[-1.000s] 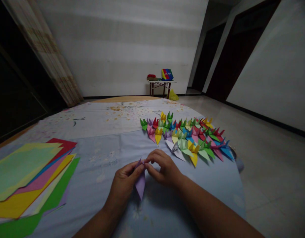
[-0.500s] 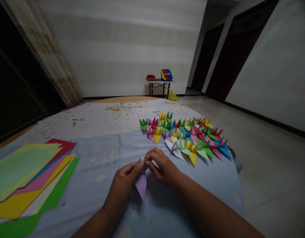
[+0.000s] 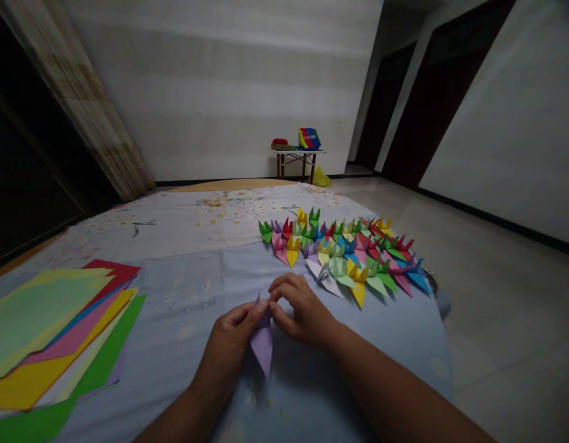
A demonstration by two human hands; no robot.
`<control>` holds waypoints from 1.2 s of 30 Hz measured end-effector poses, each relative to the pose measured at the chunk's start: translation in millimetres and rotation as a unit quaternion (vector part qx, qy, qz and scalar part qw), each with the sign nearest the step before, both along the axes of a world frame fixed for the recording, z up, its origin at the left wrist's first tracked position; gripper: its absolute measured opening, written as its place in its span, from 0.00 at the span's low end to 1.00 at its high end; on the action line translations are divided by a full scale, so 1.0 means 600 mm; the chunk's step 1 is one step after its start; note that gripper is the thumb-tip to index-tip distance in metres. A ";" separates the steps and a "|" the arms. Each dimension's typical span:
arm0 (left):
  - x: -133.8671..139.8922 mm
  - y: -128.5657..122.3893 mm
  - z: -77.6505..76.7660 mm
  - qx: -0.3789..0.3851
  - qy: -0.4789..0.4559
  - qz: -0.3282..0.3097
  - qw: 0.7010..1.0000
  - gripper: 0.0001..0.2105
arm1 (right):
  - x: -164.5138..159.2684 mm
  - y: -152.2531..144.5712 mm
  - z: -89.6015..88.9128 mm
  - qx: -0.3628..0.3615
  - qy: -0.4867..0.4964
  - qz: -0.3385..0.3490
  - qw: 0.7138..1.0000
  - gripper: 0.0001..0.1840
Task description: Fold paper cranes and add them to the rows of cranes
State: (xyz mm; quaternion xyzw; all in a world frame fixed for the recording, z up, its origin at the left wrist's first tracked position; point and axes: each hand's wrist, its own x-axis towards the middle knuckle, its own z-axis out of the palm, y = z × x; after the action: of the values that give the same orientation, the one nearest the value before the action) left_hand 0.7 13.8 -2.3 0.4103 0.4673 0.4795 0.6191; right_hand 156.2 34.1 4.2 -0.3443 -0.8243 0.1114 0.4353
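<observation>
Between the thumb and fingers of my left hand point(image 3: 233, 329) is a purple origami piece point(image 3: 263, 349), held just above the near part of the table. One broad point hangs down toward me and a thin spike rises by my thumb. My right hand point(image 3: 300, 307) is curled at the far right side of the piece, thumb and index finger closed around its upper edge. Those fingertips partly hide the fold between them. Rows of folded paper cranes point(image 3: 338, 274) in many colours stand beyond my right hand.
Coloured paper sheets point(image 3: 44, 314) lie in a fanned stack at the left. A blue cloth point(image 3: 173, 363) and a flowered white cloth point(image 3: 183, 215) cover the round table. Farther off, a small table point(image 3: 296, 152) by the wall carries a colourful box point(image 3: 309, 139).
The fingers of my right hand have loosened and spread slightly at the purple piece's upper edge. My left hand keeps its hold, and the view has shifted a little.
</observation>
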 end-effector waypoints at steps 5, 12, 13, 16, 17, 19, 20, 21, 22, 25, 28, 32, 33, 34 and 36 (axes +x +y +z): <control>0.001 0.000 0.001 -0.005 -0.003 0.009 1.000 0.15 | -0.001 -0.004 0.005 -0.004 0.010 -0.010 1.000 0.02; -0.001 0.006 -0.002 0.003 -0.053 0.010 0.999 0.11 | 0.000 0.000 0.007 -0.041 0.041 0.000 0.998 0.02; -0.001 0.006 -0.002 0.001 -0.058 0.011 0.998 0.11 | 0.001 0.001 0.008 -0.053 0.057 0.001 0.997 0.01; -0.001 0.006 0.001 0.002 -0.059 0.014 0.998 0.11 | 0.002 0.002 0.011 -0.083 0.097 0.002 0.992 0.05; -0.001 0.006 0.002 0.002 -0.056 0.013 0.998 0.11 | 0.002 0.002 0.012 -0.088 0.102 0.007 0.991 0.05; 0.000 0.004 0.003 0.003 -0.051 0.016 0.999 0.12 | 0.002 0.002 0.011 -0.093 0.102 0.014 0.990 0.04; 0.001 0.004 0.004 0.003 -0.048 0.018 0.999 0.12 | 0.002 0.002 0.011 -0.093 0.098 0.018 0.991 0.03; 0.001 0.003 0.004 0.003 -0.047 0.020 0.999 0.13 | 0.002 0.003 0.009 -0.092 0.094 0.019 0.991 0.02; 0.001 0.003 0.005 0.004 -0.047 0.021 0.999 0.13 | 0.002 0.003 0.008 -0.091 0.089 0.020 0.992 0.01; 0.001 0.003 0.006 -0.001 -0.046 0.016 0.999 0.13 | 0.002 0.005 0.005 -0.075 0.076 0.013 0.994 0.01; 0.002 0.002 0.009 -0.009 -0.047 0.017 0.999 0.14 | 0.002 0.006 0.003 -0.042 0.060 -0.006 0.997 0.01; 0.005 0.002 0.010 -0.015 -0.048 0.026 0.998 0.14 | 0.000 0.006 0.001 0.014 0.031 -0.028 0.999 0.01; 0.005 0.002 0.009 -0.015 -0.053 0.027 0.998 0.14 | 0.000 0.006 0.001 0.026 0.025 -0.033 0.999 0.01; 0.006 0.002 0.009 -0.015 -0.060 0.027 0.998 0.13 | 0.000 0.005 0.001 0.036 0.022 -0.037 0.998 0.01; 0.006 0.003 0.008 -0.017 -0.075 0.025 0.997 0.13 | 0.001 0.005 0.001 0.046 0.019 -0.039 0.998 0.02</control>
State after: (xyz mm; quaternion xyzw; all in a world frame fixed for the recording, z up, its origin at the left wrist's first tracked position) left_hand 4.3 15.4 2.3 0.3506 0.4376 0.5159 0.6477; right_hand 156.9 36.9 4.8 -0.3538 -0.8059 0.0634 0.4704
